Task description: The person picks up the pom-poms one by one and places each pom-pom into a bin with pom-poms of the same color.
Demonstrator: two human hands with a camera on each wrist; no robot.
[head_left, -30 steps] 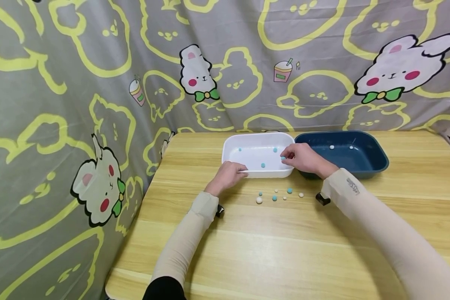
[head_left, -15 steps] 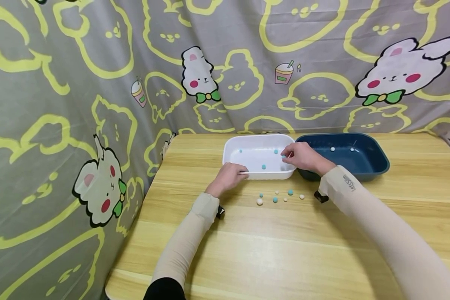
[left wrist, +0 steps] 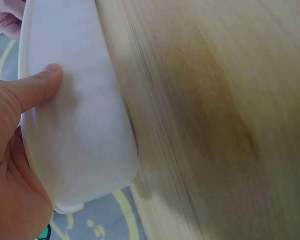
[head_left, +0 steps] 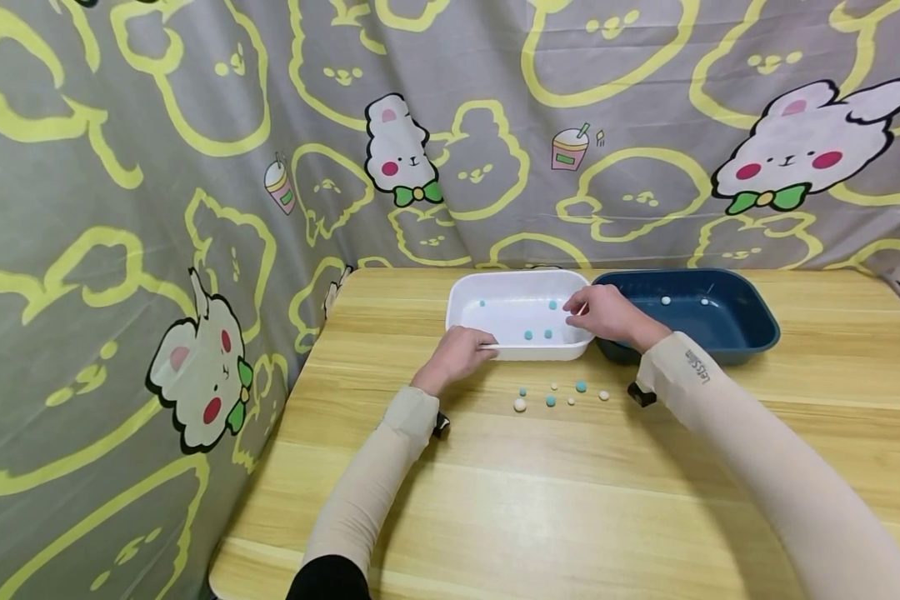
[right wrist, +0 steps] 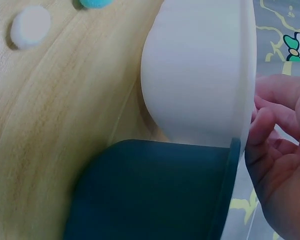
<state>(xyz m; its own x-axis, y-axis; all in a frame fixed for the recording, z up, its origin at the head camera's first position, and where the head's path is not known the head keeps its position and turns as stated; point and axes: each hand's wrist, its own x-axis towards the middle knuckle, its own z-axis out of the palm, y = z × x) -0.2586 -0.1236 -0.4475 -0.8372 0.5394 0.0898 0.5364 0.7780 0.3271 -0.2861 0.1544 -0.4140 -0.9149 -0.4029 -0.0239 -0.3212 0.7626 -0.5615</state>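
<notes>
My left hand (head_left: 457, 358) grips the near left rim of a white tub (head_left: 540, 353), the thumb (left wrist: 44, 86) pressed flat on its outer wall in the left wrist view. My right hand (head_left: 607, 312) hangs over the tub's right end, thumb and fingertips slightly parted with nothing seen between them. Several small light-blue balls (head_left: 548, 334) lie inside the white tub. Two white balls (head_left: 666, 301) are in the dark blue tub (head_left: 731, 332) to the right, partly behind my right wrist.
In front of the tubs, several loose balls lie on the wooden table (head_left: 540, 517), light blue (head_left: 581, 387) and white (head_left: 520, 405) mixed. The tubs' rims meet in the right wrist view. A patterned grey curtain (head_left: 495, 217) hangs behind and at the left.
The light-blue ball my right fingertips pinched has been let go, and another blue ball now lies on the white tub's floor. My left hand has stayed on the rim.
</notes>
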